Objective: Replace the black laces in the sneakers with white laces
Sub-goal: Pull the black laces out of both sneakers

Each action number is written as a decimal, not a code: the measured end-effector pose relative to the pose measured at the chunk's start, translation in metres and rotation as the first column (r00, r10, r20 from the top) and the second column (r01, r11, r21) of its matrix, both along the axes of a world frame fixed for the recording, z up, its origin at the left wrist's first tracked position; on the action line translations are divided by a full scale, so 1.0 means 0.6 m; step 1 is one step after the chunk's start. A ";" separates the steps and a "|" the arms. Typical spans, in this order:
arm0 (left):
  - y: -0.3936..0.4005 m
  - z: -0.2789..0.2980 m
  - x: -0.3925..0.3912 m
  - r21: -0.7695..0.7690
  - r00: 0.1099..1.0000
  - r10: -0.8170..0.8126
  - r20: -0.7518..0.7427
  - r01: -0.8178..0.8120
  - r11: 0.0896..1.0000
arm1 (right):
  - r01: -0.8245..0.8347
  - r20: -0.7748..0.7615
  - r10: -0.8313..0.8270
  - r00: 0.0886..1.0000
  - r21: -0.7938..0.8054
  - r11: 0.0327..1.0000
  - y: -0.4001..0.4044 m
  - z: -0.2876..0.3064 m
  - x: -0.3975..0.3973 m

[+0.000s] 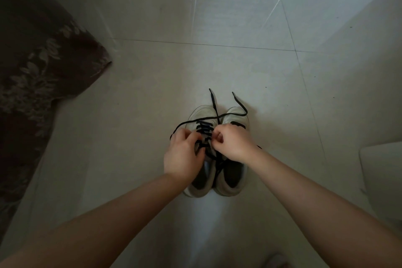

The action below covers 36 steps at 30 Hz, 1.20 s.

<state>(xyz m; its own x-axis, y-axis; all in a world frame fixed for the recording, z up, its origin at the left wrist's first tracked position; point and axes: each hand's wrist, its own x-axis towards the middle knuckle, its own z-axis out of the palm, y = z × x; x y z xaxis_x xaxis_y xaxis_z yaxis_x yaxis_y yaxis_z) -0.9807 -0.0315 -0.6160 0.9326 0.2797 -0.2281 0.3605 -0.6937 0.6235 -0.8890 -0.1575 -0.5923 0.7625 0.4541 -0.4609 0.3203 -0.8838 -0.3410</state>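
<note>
Two pale sneakers stand side by side on the tiled floor, toes pointing away from me. The left sneaker (199, 115) carries a black lace (205, 129) crossed through its eyelets. Its loose ends trail over both toes onto the floor. My left hand (183, 154) rests on the left sneaker's side with fingers curled into the lacing. My right hand (233, 142) is fisted and pinches the lace near the tongue, covering part of the right sneaker (233, 178). No white laces are in view.
A dark sofa or cover with a leaf pattern (41, 67) fills the left side. A pale flat object (382, 172) lies on the floor at the right edge. Open floor tiles (217, 17) stretch ahead of the sneakers.
</note>
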 end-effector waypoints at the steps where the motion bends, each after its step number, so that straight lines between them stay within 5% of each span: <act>1: 0.003 -0.003 -0.001 0.011 1.000 0.001 -0.017 -0.001 1.000 | -0.005 0.002 0.005 1.000 0.007 1.000 -0.001 0.000 -0.001; 10: 0.021 -0.005 -0.002 0.093 0.999 0.038 -0.021 -0.036 0.995 | -0.032 0.126 0.032 0.992 -0.007 0.999 -0.004 -0.012 0.004; 14: 0.020 -0.008 0.001 0.114 1.000 0.003 -0.031 0.000 0.993 | -0.088 0.126 0.073 0.989 0.125 0.988 0.003 0.001 0.007; 23: 0.021 -0.003 0.003 0.133 0.999 0.016 -0.049 -0.009 0.991 | -0.363 0.214 0.387 0.897 -0.143 0.921 0.022 -0.003 0.008; 28: 0.025 -0.006 0.000 0.122 0.998 0.028 -0.050 -0.021 0.992 | -0.118 0.042 0.118 0.992 0.005 0.993 0.009 -0.003 0.007; 36: 0.028 -0.013 -0.001 0.151 1.000 0.009 -0.029 -0.005 0.989 | 0.094 -0.156 -0.084 0.984 0.057 0.994 0.014 0.002 0.009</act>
<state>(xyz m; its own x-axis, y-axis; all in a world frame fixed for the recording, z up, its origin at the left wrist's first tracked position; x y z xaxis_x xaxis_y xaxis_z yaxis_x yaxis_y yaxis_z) -0.9813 -0.0150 -0.6235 0.9240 0.3195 -0.2102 0.3824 -0.7762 0.5013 -0.8835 -0.1488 -0.5911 0.7239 0.4200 -0.5474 0.1809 -0.8812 -0.4369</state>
